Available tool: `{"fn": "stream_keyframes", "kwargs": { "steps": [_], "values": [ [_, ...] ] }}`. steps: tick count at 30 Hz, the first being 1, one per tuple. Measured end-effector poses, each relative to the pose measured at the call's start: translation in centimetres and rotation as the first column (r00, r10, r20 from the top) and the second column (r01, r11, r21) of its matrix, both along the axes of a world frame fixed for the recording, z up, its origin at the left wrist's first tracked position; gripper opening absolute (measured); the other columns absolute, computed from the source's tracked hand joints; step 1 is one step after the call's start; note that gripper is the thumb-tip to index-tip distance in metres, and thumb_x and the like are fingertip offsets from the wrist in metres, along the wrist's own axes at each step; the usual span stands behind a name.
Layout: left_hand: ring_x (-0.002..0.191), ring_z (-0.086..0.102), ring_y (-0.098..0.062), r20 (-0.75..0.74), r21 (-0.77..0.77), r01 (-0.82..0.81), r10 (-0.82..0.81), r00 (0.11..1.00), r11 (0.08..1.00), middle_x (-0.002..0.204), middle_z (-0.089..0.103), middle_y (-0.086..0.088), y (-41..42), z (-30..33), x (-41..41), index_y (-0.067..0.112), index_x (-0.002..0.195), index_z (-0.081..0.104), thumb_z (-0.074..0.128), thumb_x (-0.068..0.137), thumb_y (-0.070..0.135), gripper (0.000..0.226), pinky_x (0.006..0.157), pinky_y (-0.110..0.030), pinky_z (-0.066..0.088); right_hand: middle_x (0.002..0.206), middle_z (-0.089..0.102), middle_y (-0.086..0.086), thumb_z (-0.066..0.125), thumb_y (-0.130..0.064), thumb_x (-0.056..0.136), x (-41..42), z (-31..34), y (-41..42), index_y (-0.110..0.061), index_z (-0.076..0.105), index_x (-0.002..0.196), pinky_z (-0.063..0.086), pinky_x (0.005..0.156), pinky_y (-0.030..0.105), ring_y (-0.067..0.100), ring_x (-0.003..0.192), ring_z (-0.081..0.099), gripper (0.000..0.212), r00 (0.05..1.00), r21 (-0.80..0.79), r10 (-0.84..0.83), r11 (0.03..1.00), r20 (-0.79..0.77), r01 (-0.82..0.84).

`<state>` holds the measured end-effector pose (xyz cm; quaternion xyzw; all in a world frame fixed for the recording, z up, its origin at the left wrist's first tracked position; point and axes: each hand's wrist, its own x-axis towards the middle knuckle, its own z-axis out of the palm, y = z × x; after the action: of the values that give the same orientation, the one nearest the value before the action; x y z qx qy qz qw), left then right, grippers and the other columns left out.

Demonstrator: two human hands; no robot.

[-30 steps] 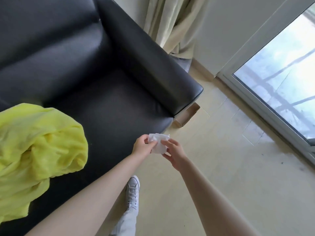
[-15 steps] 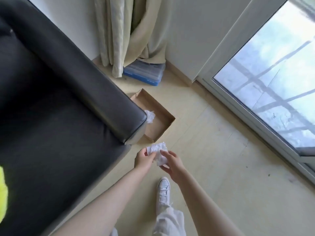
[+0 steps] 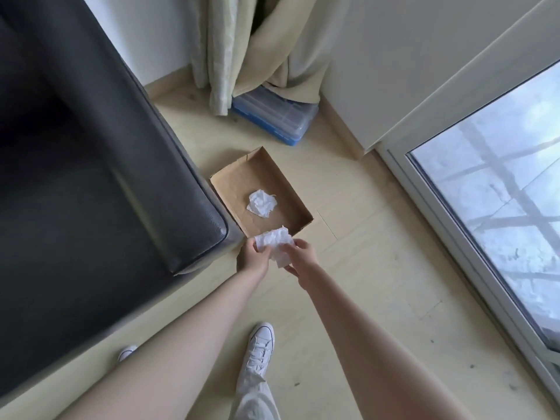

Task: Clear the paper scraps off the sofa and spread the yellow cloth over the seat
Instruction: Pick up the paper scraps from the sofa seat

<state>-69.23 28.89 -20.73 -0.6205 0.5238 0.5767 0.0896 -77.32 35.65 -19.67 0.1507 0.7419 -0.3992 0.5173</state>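
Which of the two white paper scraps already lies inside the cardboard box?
The crumpled scrap on the cardboard box floor. The other scrap is pinched by the left hand and right hand.

Home living room: black sofa, curtain, glass door.

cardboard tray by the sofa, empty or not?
Not empty: one crumpled paper scrap lies in the cardboard tray.

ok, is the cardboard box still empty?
No, a crumpled paper scrap already lies in the cardboard box, while both hands hold a second scrap above its near edge.
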Motion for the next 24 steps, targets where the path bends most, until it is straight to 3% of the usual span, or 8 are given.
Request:
{"fn": "stream_keyframes", "kwargs": {
  "steps": [5, 8, 10, 12, 14, 19, 22, 24],
  "values": [
    [0.102, 0.059, -0.026, -0.004, 0.002, -0.043, 0.043, 0.999, 0.999, 0.117, 0.059, -0.004, -1.1, -1.2, -1.7, 0.013, 0.129, 0.047, 0.053, 0.092, 0.026, 0.040, 0.079, -0.029, 0.044, 0.097, 0.057, 0.009, 0.055, -0.011, 0.089, -1.7, -1.6, -1.6, -0.002, 0.059, 0.113, 0.052, 0.071, 0.028, 0.018, 0.082, 0.055, 0.026, 1.000, 0.025, 0.020, 0.999, -0.007, -0.020],
    [0.110, 0.059, -0.030, 0.042, 0.065, -0.131, 0.128, 0.991, 0.989, 0.126, 0.060, -0.012, -1.4, -1.8, -1.8, 0.008, 0.130, 0.048, 0.050, 0.092, 0.029, 0.043, 0.090, -0.035, 0.047, 0.083, 0.052, 0.003, 0.056, -0.022, 0.090, -2.0, -2.2, -2.0, -0.009, 0.058, 0.096, 0.049, 0.082, 0.035, 0.019, 0.087, 0.050, 0.015, 0.999, 0.110, 0.039, 0.993, 0.033, -0.043],
    [0.115, 0.057, -0.035, 0.099, 0.107, -0.150, 0.139, 0.985, 0.983, 0.126, 0.058, -0.020, -1.3, -2.2, -1.3, 0.001, 0.121, 0.052, 0.047, 0.092, 0.026, 0.040, 0.094, -0.038, 0.045, 0.075, 0.046, 0.002, 0.057, -0.024, 0.090, -2.1, -2.5, -2.0, -0.011, 0.053, 0.084, 0.046, 0.078, 0.035, 0.017, 0.079, 0.047, 0.014, 0.997, 0.165, 0.056, 0.984, 0.053, -0.064],
    [0.099, 0.059, -0.036, 0.098, 0.135, -0.149, 0.136, 0.986, 0.980, 0.106, 0.060, -0.025, -1.2, -2.7, -0.5, 0.003, 0.093, 0.052, 0.046, 0.090, 0.020, 0.019, 0.081, -0.032, 0.043, 0.073, 0.045, 0.003, 0.057, -0.021, 0.090, -2.1, -2.8, -1.9, -0.009, 0.052, 0.089, 0.045, 0.075, 0.033, 0.015, 0.074, 0.046, 0.012, 0.994, 0.186, 0.082, 0.978, 0.067, -0.093],
    [0.082, 0.049, -0.027, 0.084, 0.159, -0.144, 0.132, 0.988, 0.977, 0.086, 0.050, -0.016, -1.2, -3.2, 0.3, 0.013, 0.080, 0.045, 0.044, 0.088, 0.015, 0.008, 0.075, -0.029, 0.037, 0.073, 0.046, 0.002, 0.055, -0.017, 0.090, -2.0, -2.9, -2.0, -0.009, 0.051, 0.093, 0.044, 0.067, 0.030, 0.014, 0.070, 0.048, 0.009, 0.992, 0.186, 0.109, 0.975, 0.068, -0.119],
    [0.084, 0.051, -0.026, 0.055, 0.188, -0.175, 0.167, 0.984, 0.966, 0.087, 0.052, -0.008, -1.3, -3.2, 2.3, 0.020, 0.064, 0.041, 0.046, 0.076, 0.028, 0.015, 0.077, -0.032, 0.040, 0.072, 0.049, 0.001, 0.047, -0.010, 0.091, -1.4, -3.0, -2.3, -0.011, 0.051, 0.092, 0.040, 0.060, 0.026, 0.012, 0.063, 0.049, 0.004, 0.987, 0.193, 0.149, 0.968, 0.058, -0.158],
    [0.099, 0.060, -0.030, 0.062, 0.186, -0.191, 0.183, 0.981, 0.964, 0.094, 0.058, -0.010, -1.7, -3.5, 4.2, 0.020, 0.066, 0.044, 0.046, 0.088, 0.021, 0.023, 0.091, -0.040, 0.047, 0.073, 0.053, 0.001, 0.045, -0.009, 0.092, 0.0, -2.8, -3.2, -0.012, 0.052, 0.085, 0.039, 0.060, 0.025, 0.012, 0.064, 0.051, 0.010, 0.983, 0.194, 0.174, 0.964, 0.057, -0.182],
    [0.097, 0.058, -0.028, 0.062, 0.183, -0.187, 0.179, 0.982, 0.965, 0.095, 0.058, -0.010, -1.8, -3.8, 5.3, 0.021, 0.067, 0.045, 0.044, 0.093, 0.016, 0.026, 0.089, -0.039, 0.046, 0.074, 0.054, 0.001, 0.045, -0.009, 0.091, 0.9, -2.6, -3.8, -0.013, 0.052, 0.080, 0.039, 0.060, 0.025, 0.012, 0.065, 0.052, 0.014, 0.975, 0.189, 0.216, 0.956, 0.056, -0.223]
  ]
}}
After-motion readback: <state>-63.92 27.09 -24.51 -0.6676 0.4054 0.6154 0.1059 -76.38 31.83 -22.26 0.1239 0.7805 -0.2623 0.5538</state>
